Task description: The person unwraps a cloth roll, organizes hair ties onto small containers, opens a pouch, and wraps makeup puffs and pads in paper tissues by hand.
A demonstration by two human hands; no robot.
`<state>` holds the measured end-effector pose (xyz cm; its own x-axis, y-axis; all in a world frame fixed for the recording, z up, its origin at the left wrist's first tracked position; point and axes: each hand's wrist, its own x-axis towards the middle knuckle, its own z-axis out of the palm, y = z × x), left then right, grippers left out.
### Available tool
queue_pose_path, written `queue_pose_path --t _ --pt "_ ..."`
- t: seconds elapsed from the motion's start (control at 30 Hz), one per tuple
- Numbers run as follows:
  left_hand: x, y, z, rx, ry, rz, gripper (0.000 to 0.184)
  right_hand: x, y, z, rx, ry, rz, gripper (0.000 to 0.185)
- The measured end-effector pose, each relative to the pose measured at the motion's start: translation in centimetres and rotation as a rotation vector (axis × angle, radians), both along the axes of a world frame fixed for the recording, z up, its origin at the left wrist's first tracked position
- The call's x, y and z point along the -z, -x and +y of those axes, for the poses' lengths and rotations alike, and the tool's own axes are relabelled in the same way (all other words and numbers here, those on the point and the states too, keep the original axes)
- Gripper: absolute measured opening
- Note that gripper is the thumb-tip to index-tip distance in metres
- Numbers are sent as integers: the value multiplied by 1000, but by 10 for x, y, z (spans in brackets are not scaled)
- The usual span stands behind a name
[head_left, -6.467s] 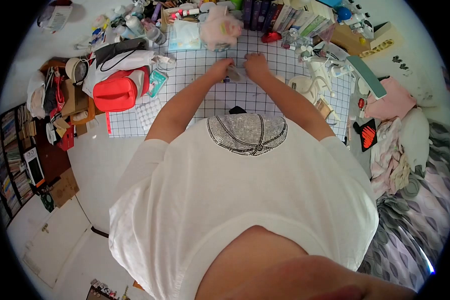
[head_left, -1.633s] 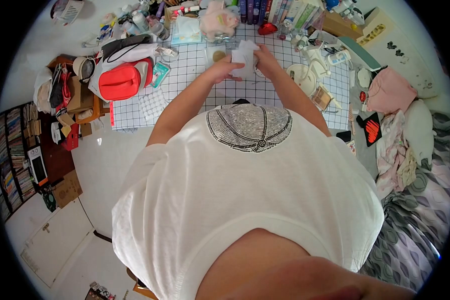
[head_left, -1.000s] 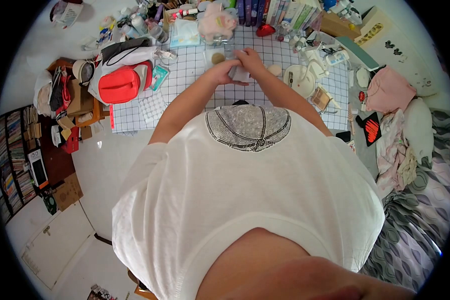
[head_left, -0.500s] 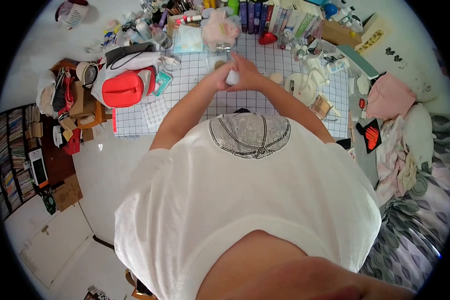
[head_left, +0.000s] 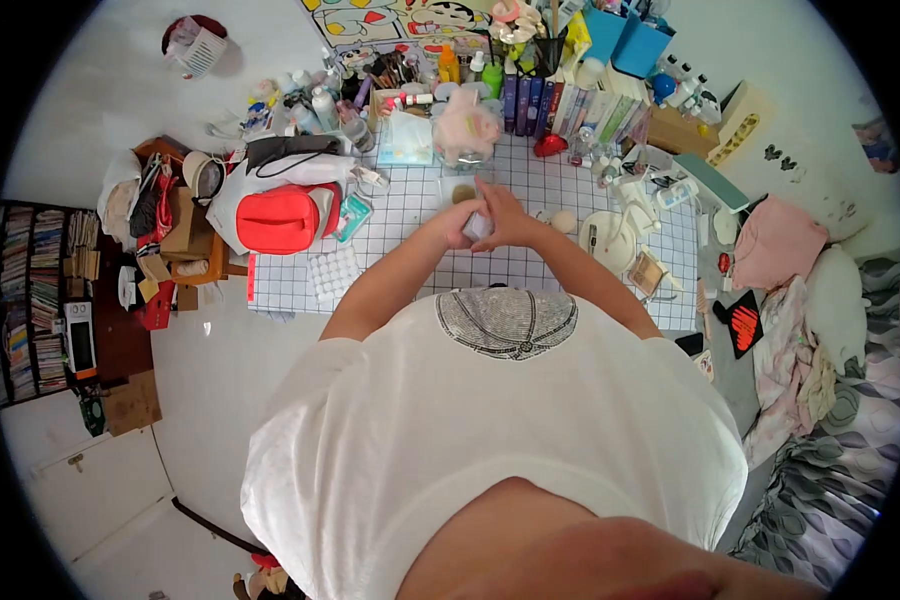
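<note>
A small whitish object (head_left: 478, 227) sits between my two hands over the gridded tabletop (head_left: 400, 262); its kind does not show. My left hand (head_left: 458, 224) closes around it from the left side. My right hand (head_left: 507, 217) is on its right, fingers curled against it and the tips near my left hand. Just beyond them lies a small round olive-brown thing (head_left: 463, 193) on a clear, flat piece that looks like plastic. Past that is a pink plush-looking item (head_left: 466, 128).
A red and grey bag (head_left: 276, 220) and a white tray of round cups (head_left: 333, 273) are to the left. On the right are a round white dish (head_left: 608, 242) and a compact-like case (head_left: 647, 271). Books (head_left: 570, 107) line the back, beside several bottles.
The camera view has tilted up, so the table and hands appear lower and more of the back wall shows. Both hands stay together around the whitish object.
</note>
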<state>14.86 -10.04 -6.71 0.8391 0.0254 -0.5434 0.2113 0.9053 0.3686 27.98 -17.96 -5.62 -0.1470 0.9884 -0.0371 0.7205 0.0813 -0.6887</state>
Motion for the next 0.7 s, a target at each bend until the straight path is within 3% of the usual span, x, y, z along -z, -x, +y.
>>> queue_pose_path --t 0.13,0.23,0.33,0.53,0.63,0.7 --pt "18 20 18 173 16 -24 39 -20 -7 9 -52 349 600 80" --pt "12 33 21 226 4 -52 43 -14 -3 15 -75 392 620 59" --pt "10 43 25 224 10 -68 47 -11 9 21 -38 366 388 46" --pt "2 58 34 186 51 -95 46 7 24 42 -61 307 379 43" --pt "-7 64 38 174 87 -111 47 18 30 44 52 311 677 45" --pt "-4 67 43 178 123 -136 48 20 33 45 116 354 705 47"
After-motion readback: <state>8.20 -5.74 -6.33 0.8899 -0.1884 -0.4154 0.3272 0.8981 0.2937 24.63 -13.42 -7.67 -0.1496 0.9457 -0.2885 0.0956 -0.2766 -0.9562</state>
